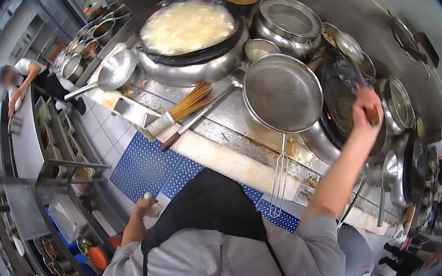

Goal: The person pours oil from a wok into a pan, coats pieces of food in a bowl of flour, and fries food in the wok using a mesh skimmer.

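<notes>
My right hand is closed around the wooden handle of a ladle, stretched out over a dark wok on the right burner. The ladle's metal bowl is at the far side of that wok. My left hand hangs low by my left side, with its fingers closed on a pale, cloth-like bundle. Left of the wok, a large round fine-mesh strainer lies with its wire handle pointing towards me.
A big wok of pale, bubbling liquid stands at back left. A bamboo brush, a wooden-handled tool and a perforated skimmer lie on the steel stove. A lidded pot stands behind. Another person works at the left counter.
</notes>
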A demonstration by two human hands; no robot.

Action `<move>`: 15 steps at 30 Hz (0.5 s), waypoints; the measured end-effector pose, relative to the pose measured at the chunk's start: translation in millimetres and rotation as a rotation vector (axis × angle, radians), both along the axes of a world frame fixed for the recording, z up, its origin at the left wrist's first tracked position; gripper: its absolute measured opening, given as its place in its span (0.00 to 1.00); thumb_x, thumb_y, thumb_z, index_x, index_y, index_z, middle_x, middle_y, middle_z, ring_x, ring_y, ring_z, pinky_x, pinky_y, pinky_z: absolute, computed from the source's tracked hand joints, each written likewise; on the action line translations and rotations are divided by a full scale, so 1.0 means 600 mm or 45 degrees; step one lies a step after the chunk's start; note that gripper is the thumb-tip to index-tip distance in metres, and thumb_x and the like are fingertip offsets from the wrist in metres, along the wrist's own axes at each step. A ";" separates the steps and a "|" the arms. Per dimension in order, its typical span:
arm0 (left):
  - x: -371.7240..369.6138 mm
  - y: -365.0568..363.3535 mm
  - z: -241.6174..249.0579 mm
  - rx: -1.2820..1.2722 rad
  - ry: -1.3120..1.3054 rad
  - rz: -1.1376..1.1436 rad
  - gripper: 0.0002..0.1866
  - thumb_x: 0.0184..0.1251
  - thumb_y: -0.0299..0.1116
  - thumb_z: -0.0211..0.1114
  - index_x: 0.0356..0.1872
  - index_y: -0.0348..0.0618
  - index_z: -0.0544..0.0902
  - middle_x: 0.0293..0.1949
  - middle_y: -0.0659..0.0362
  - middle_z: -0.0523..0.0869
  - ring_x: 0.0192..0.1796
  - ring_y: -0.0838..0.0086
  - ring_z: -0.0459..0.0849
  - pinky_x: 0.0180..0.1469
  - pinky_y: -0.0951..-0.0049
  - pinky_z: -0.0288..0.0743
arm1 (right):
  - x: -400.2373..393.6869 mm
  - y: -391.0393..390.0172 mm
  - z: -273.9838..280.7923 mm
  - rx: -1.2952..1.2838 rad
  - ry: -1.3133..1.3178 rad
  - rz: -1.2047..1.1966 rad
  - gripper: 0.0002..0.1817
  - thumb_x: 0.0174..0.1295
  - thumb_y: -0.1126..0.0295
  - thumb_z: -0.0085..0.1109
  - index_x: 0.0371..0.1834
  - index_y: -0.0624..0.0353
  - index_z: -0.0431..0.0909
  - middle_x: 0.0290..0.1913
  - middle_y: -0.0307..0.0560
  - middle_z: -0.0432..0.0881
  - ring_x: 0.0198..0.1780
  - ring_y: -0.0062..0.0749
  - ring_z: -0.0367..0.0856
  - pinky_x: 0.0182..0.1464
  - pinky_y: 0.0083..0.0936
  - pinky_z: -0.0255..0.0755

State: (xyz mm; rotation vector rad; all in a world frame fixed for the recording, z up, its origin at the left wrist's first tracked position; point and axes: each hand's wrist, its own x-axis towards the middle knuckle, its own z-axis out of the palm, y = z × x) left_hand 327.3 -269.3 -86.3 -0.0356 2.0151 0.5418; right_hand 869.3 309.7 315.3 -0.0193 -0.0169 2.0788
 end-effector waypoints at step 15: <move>-0.051 0.262 0.094 0.223 0.199 -0.826 0.19 0.47 0.41 0.73 0.34 0.35 0.86 0.31 0.49 0.88 0.37 0.63 0.88 0.39 0.63 0.79 | 0.069 -0.175 -0.049 0.169 -2.778 -0.346 0.16 0.60 0.70 0.60 0.49 0.67 0.77 0.24 0.45 0.80 0.22 0.30 0.79 0.21 0.27 0.72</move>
